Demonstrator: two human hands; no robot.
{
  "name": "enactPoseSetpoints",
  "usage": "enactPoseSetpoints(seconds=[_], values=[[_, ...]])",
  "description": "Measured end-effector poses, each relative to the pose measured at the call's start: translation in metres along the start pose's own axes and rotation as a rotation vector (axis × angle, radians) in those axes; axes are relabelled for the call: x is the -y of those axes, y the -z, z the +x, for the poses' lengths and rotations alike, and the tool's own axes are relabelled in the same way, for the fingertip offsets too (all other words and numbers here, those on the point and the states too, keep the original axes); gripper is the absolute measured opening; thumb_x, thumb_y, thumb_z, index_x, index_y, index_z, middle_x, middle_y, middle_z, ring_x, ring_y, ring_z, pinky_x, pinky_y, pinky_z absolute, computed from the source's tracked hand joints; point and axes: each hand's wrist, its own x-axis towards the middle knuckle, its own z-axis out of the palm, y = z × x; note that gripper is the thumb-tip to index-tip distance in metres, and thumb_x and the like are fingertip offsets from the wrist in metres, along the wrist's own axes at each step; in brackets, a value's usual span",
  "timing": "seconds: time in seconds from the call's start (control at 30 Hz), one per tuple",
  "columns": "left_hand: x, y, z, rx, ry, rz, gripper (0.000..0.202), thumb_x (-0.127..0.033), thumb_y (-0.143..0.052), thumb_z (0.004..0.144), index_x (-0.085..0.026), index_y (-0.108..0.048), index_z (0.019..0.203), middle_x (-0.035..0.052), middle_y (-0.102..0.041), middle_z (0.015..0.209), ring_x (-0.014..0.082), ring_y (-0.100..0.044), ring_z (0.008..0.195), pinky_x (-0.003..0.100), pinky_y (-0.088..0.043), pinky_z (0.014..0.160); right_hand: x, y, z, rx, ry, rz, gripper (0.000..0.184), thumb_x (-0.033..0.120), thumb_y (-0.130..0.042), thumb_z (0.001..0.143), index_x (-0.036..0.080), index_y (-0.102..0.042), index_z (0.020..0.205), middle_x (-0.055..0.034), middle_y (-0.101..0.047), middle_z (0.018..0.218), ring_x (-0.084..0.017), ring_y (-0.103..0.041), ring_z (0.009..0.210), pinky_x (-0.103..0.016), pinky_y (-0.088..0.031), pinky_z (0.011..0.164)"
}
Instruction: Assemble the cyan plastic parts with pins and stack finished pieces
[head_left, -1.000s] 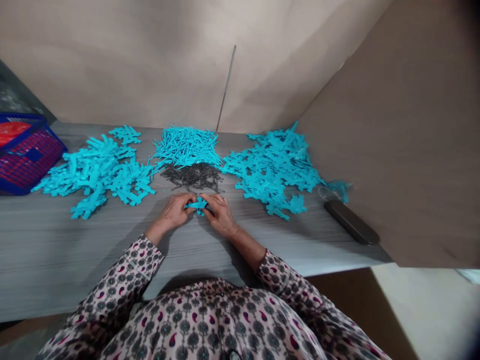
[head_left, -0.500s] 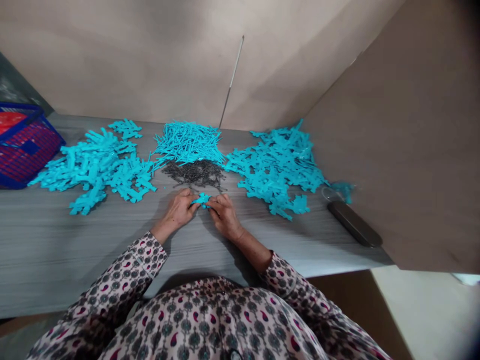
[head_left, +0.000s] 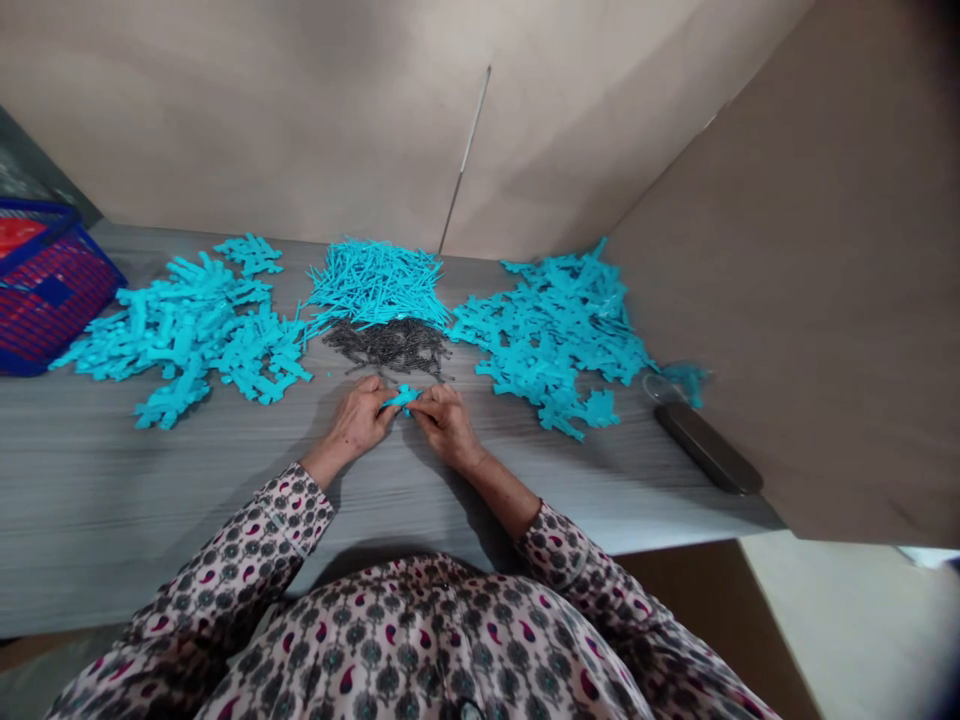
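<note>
Left heap [head_left: 180, 332] and right heap [head_left: 555, 325]: turquoise parts, ahead and to either side of the hands.
Turquoise stick heap [head_left: 379, 285], straight ahead; dark pin heap [head_left: 394, 347], just beyond the fingertips. Left hand [head_left: 361, 418] and right hand [head_left: 448, 425], both pinching one small turquoise piece [head_left: 406, 393]: midway between, neither hand nearer; partly covered, long axis cannot be told.

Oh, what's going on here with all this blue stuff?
A person's left hand and right hand hold a small turquoise piece between them, above a grey table. Just beyond lie dark thin pieces, then turquoise sticks, with a left heap and a right heap of turquoise parts.
</note>
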Motion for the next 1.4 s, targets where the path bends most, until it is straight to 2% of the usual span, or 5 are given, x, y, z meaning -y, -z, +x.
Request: enactPoseSetpoints(seconds=[0.2, 0.4, 0.6, 1.0, 1.4], values=[[-0.0020, 0.0000, -0.0005, -0.026, -0.005, 0.020, 0.018, -0.025, -0.058, 0.091, -0.018, -0.074, 0.097, 0.0050, -0.057, 0.081, 0.0194, -0.056, 0.081, 0.028, -0.043, 0.069, 0.0009, -0.0003, 0.0005, 0.016, -0.005, -0.026, 0.021, 0.024, -0.056, 0.095, 0.024, -0.076, 0.091, -0.0046, -0.060, 0.081, -0.020, -0.050, 0.085, -0.034, -0.032, 0.078], [-0.0013, -0.0007, -0.0010, -0.043, -0.005, 0.009, 0.019, -0.025, -0.057, 0.091, -0.018, -0.074, 0.096, 0.0047, -0.056, 0.080, 0.0190, -0.055, 0.081, 0.028, -0.043, 0.071, 0.0026, 0.0015, -0.0002, 0.008, 0.077, -0.111, 0.023, 0.026, -0.053, 0.097, 0.022, -0.075, 0.091, -0.0053, -0.056, 0.080, -0.020, -0.047, 0.084, -0.034, -0.030, 0.074], [-0.0008, 0.0001, -0.0014, -0.066, -0.049, 0.006, 0.022, -0.027, -0.054, 0.093, -0.018, -0.074, 0.093, 0.0046, -0.055, 0.079, 0.0190, -0.055, 0.080, 0.029, -0.044, 0.072, 0.0003, 0.0008, 0.0015, 0.021, 0.128, -0.027, 0.025, 0.023, -0.049, 0.098, 0.021, -0.073, 0.092, -0.0051, -0.055, 0.079, -0.020, -0.047, 0.084, -0.034, -0.033, 0.075], [0.0003, 0.0001, -0.0023, -0.051, -0.033, -0.019, 0.025, -0.030, -0.052, 0.094, -0.020, -0.074, 0.095, 0.0047, -0.055, 0.080, 0.0189, -0.055, 0.082, 0.029, -0.045, 0.072, 0.0003, -0.0024, 0.0050, 0.041, -0.026, 0.063, 0.017, 0.022, -0.059, 0.093, 0.023, -0.074, 0.086, -0.0014, -0.059, 0.077, -0.019, -0.053, 0.085, -0.033, -0.033, 0.080], [0.0007, 0.0008, -0.0026, -0.055, -0.067, -0.048, 0.025, -0.028, -0.053, 0.094, -0.017, -0.075, 0.096, 0.0060, -0.055, 0.080, 0.0204, -0.055, 0.083, 0.031, -0.045, 0.074, -0.0001, -0.0003, 0.0044, 0.053, 0.029, 0.087, 0.016, 0.023, -0.060, 0.093, 0.020, -0.073, 0.083, -0.0019, -0.058, 0.078, -0.019, -0.051, 0.085, -0.033, -0.031, 0.080]])
